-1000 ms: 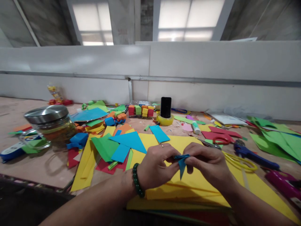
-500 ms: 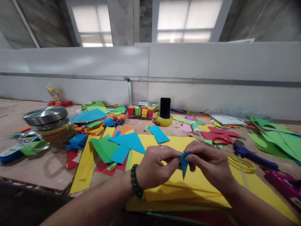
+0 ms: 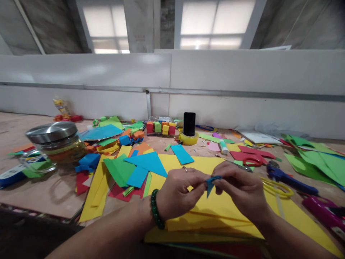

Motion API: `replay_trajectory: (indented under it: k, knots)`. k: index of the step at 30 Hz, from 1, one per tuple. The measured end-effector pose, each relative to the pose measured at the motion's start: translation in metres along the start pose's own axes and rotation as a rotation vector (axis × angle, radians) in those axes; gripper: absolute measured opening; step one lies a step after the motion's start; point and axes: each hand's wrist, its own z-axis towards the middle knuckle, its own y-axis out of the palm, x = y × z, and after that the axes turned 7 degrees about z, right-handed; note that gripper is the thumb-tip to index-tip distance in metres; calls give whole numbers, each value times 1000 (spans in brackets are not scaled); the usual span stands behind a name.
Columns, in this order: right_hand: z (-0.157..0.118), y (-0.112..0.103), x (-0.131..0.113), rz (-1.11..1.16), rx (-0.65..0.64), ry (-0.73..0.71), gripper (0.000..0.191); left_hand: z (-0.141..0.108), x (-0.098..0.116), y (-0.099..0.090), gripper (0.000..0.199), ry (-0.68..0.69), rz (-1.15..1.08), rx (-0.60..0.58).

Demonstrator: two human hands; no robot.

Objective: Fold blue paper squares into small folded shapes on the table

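Note:
Between the fingertips of both hands is a small folded piece of blue paper [image 3: 210, 186], its pointed end hanging down. My left hand [image 3: 182, 190], with a ring and a green bead bracelet [image 3: 157, 208] at the wrist, pinches its left side. My right hand [image 3: 239, 187] pinches it from the right, and the fingers hide part of its upper edge. Yellow paper sheets [image 3: 212, 219] lie under the hands. Just beyond my left hand are flat blue paper pieces [image 3: 148, 162] and a green piece [image 3: 118, 171].
A lidded glass jar [image 3: 58, 144] stands at left near a blue paper cube [image 3: 90, 162]. A phone [image 3: 189, 124] leans upright in a yellow tape roll [image 3: 188, 138]. On the right lie red-handled scissors [image 3: 253, 160], blue-handled pliers [image 3: 293, 180] and a magenta tool [image 3: 323, 212].
The blue paper has tilted between the fingers, so its hanging point looks shorter and sits further left. Both hands have shifted only slightly.

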Motion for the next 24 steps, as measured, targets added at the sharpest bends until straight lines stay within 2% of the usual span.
replay_trajectory:
  k: [10,17,24]
  knots:
    - [-1,-1,2,-2,-7,-68,3,-1,-1,1,21,15,-10,4]
    - [-3,-1,1,53,-38,-43,15,-2,-1,2,19,51,7,34]
    - [-1,0,-1,92,-52,-35,12,-2,-1,1,19,74,30,39]
